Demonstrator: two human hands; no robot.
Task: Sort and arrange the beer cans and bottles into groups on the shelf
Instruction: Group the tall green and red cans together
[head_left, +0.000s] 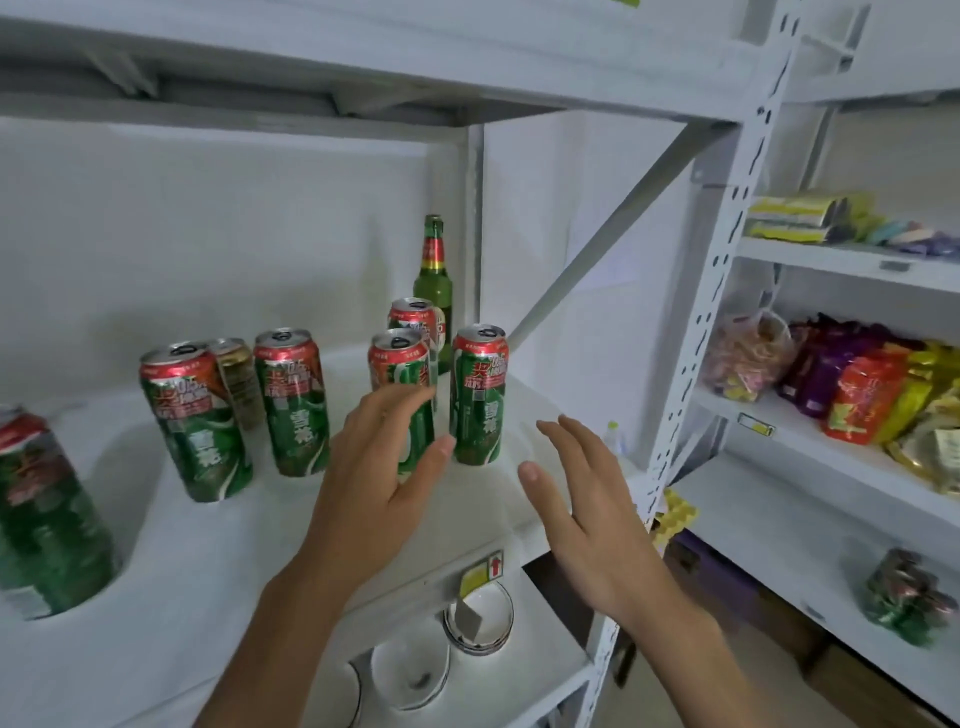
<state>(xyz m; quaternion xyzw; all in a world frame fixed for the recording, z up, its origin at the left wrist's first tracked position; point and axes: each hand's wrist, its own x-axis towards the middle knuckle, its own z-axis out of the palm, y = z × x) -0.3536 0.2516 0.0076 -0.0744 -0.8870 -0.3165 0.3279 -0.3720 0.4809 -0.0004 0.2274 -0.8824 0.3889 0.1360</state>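
shelf (498, 499) of white metal spreads under both our hands and carries every drink we can count. beyond it to the right of our right hand stands a second rack (810, 415) with bright snack bags (857, 395) piled on it; we cannot count those.

green bottle (432, 280), just one, stands upright at the back, past the fingertips of our left hand. green-and-red cans come next, six that we can count: a near-edge can (47, 519) far to the left of the left hand, two cans (195, 421) and (292, 400) left of that hand, a front can (402, 395) right at its fingers, a right can (478, 395) just ahead between the two hands, and a rear can (415, 322) behind the front one, before the bottle. one gold-brown can (240, 379) hides partly behind the second green can.

our left hand (379, 467) is wide, fingers and thumb spread to either side of the front can; whether it touches we cannot tell. our right hand (582, 499) is wide too, fingers straight, holding nothing, beside the right can and apart from it.

below the hands, on a lower level, three white bowls (410, 670) show.
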